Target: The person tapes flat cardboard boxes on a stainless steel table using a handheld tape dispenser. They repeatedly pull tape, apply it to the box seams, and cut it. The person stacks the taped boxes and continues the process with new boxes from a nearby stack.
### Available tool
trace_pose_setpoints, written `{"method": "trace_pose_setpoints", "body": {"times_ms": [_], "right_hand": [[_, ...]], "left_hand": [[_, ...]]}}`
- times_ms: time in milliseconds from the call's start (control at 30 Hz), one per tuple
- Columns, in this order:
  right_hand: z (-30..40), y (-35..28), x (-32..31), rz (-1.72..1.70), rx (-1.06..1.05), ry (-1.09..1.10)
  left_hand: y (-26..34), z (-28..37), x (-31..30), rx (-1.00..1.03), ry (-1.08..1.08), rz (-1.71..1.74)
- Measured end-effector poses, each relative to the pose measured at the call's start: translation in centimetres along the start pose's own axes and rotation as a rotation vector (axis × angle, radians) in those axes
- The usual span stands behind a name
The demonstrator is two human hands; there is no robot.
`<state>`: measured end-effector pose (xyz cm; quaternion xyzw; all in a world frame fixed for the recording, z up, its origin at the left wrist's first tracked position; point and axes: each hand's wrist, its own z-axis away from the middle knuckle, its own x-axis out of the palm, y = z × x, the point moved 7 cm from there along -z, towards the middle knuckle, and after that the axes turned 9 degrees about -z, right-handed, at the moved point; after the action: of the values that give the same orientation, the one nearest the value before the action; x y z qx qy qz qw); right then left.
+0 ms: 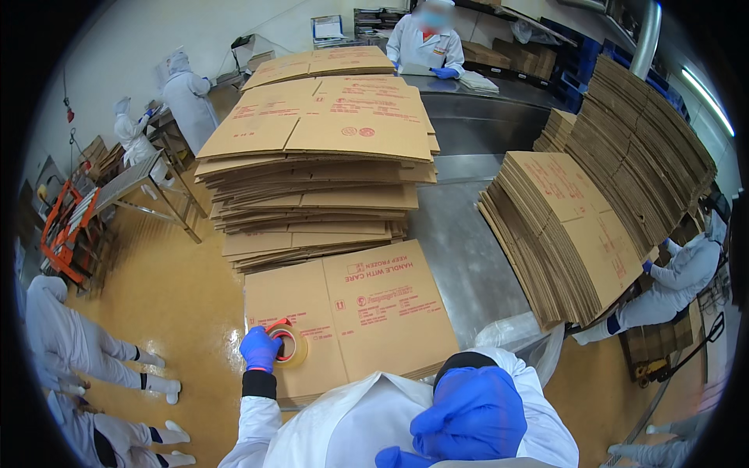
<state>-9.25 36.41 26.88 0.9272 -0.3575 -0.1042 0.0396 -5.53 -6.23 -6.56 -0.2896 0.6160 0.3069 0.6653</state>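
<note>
My left hand (260, 350), in a blue glove, is closed on a red tape dispenser (281, 324) with a wide roll of tan tape (298, 346). It is over the left end of a flattened cardboard box (380, 333), which lies on more flat boxes and bears red print. My right hand (468, 409), also blue-gloved, is raised close to the camera in front of my chest. It looks large and blurred, its fingers bent; whether it holds anything cannot be told. Just beyond the flat box rises a tall stack of flattened cardboard boxes (316, 123).
A steel table (462, 234) carries the boxes. More cardboard stacks (562, 216) stand at the right, with clear plastic (512, 333) near the table edge. A co-worker (430, 44) is at the far end, another (687, 275) at the right. Several people and an orange roller conveyor (70, 234) are at left.
</note>
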Motion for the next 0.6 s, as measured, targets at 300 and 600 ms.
{"method": "trace_pose_setpoints", "body": {"times_ms": [300,600], "right_hand": [[-3.5,1.0,1.5,0.286,0.462,-0.136],[-2.7,6.2,-0.5,0.426,0.657,-0.286]], "left_hand": [[0.0,0.1,0.0,-0.006,0.008,0.019],[0.8,0.1,-0.5,0.016,-0.002,0.012]]}}
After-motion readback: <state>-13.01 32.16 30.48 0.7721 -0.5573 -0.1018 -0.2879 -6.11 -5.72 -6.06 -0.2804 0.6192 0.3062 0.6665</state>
